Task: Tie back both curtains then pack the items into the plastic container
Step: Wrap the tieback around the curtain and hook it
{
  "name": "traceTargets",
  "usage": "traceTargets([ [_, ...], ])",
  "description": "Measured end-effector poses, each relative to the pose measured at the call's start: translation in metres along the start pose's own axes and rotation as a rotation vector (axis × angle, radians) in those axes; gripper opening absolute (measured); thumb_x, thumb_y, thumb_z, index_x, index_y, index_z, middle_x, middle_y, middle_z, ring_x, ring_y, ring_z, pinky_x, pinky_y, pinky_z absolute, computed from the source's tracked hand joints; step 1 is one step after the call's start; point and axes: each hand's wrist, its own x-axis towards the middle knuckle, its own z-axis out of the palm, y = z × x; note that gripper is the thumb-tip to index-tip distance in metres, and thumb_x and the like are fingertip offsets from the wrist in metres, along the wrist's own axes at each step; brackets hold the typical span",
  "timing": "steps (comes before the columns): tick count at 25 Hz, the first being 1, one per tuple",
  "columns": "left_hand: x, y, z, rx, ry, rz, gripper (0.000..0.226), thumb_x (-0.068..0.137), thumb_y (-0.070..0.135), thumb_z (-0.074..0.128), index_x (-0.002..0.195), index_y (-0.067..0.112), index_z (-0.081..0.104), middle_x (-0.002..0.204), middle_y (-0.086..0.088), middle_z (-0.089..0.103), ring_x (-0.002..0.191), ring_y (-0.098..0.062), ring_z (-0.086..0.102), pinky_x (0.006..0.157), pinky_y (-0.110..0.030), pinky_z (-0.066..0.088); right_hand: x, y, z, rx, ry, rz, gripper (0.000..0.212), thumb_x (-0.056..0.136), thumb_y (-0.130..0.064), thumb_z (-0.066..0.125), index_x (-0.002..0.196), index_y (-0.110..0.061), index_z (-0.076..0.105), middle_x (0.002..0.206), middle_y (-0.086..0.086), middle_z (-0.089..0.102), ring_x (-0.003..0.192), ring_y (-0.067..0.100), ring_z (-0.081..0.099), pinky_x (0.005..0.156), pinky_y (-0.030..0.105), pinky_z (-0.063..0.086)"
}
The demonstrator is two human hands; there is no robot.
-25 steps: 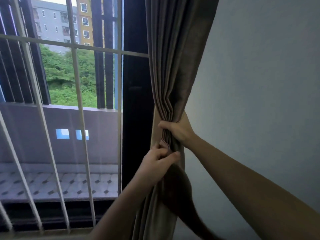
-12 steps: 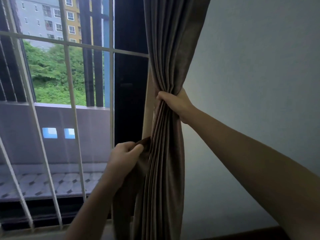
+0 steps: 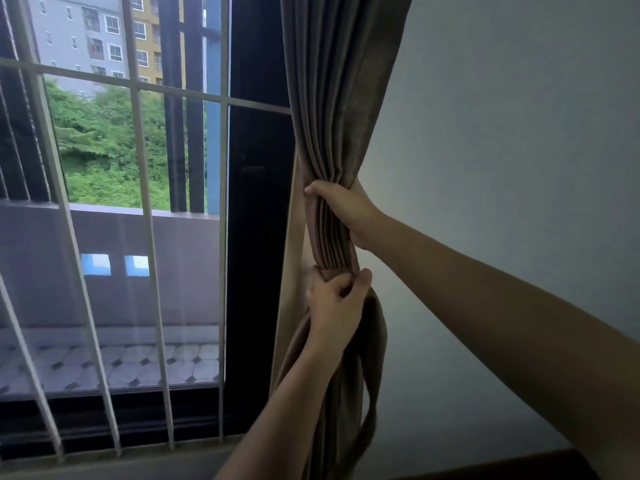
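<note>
Wall point(image 3: 502, 133): plain and pale, filling the right side behind the curtain.
Window point(image 3: 138, 202): barred, to the left, with a dark frame post just beside the curtain.
Curtain point(image 3: 332, 98): the brown drape hung between the frame post and the wall, gathered into a tight bunch of pleats at mid-height.
Tie-back band point(image 3: 375, 341): a strip of matching fabric drooped in a loose loop on the curtain's right side, its upper end at the bunch. It did not yet look fastened.
Risk, pleats: if the upper grip eased before the band was secured, the pleats would likely spread again and need regathering.
Risk, band: the slack loop could slide down the bunch or slip from the lower fingers, since nothing visible anchored it. No hook could be seen.
Right hand point(image 3: 341, 209): arm stretched forward from the right, with fingers wrapped round the gathered curtain from the wall side and squeezing it.
Left hand point(image 3: 334, 306): raised from below, just under the right hand, with fingers and thumb curled tight on the band's end against the pleats.
Plastic container: not in view, so packing looked far off.
</note>
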Motion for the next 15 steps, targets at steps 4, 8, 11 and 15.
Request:
traceTargets([
  [4, 0.013, -0.006, 0.0, 0.317, 0.146, 0.059, 0.025, 0.088, 0.038, 0.054, 0.085, 0.02, 0.07, 0.143, -0.003, 0.024, 0.131, -0.026, 0.023, 0.11, -0.042, 0.023, -0.003, 0.005, 0.0, 0.063, 0.005, 0.009, 0.044, 0.082, -0.014, 0.062, 0.122, -0.019, 0.046, 0.094, -0.001, 0.06, 0.082, 0.011, 0.059, 0.064, 0.02, 0.045],
  [8, 0.02, -0.025, 0.006, 0.62, 0.264, 0.281, 0.019, 0.088, 0.027, 0.06, 0.106, 0.023, 0.066, 0.141, -0.015, 0.031, 0.127, -0.033, 0.027, 0.104, -0.046, 0.029, -0.002, 0.006, 0.002, 0.131, 0.032, 0.016, 0.046, 0.083, -0.015, 0.062, 0.125, -0.02, 0.043, 0.099, 0.0, 0.059, 0.088, 0.013, 0.058, 0.069, 0.023, 0.047],
  [11, 0.021, -0.037, 0.02, 0.57, 0.431, 0.333, 0.023, 0.083, 0.015, 0.068, 0.105, 0.015, 0.065, 0.138, -0.024, 0.041, 0.123, -0.041, 0.038, 0.1, -0.049, 0.034, -0.001, 0.007, 0.004, 0.147, 0.05, 0.02, 0.049, 0.083, -0.015, 0.061, 0.127, -0.019, 0.04, 0.105, 0.003, 0.058, 0.09, 0.014, 0.058, 0.069, 0.022, 0.047],
  [15, 0.018, -0.029, 0.034, 0.288, 0.512, 0.195, 0.039, 0.077, 0.011, 0.072, 0.106, 0.007, 0.047, 0.125, -0.021, 0.05, 0.114, -0.035, 0.046, 0.099, -0.049, 0.039, 0.001, 0.012, 0.004, 0.155, 0.05, 0.036, 0.056, 0.081, -0.019, 0.063, 0.131, -0.02, 0.037, 0.113, 0.006, 0.058, 0.097, 0.017, 0.059, 0.075, 0.025, 0.049],
])
